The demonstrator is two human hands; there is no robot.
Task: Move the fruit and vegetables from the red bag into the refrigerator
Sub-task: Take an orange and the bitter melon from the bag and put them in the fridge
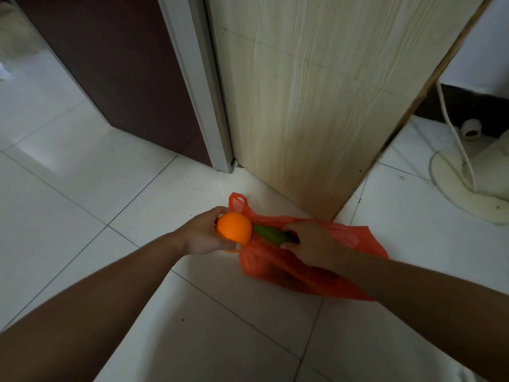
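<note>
White tiles point(82, 194) frame crumpled red bag point(366, 244), glossy orange point(234, 226), green cucumber point(268, 233).

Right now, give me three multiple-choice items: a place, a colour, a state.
1. Where is the red bag? A on a shelf; B hung on a door; C on the floor tiles.
2. What colour is the vegetable in the right hand? A green; B purple; C white.
3. What is the left hand doing? A hanging idle; B gripping an orange; C pressing the floor.
Key: 1C, it lies on the tiles; 2A, green skin shows; 3B, fingers curl round the fruit.
</note>
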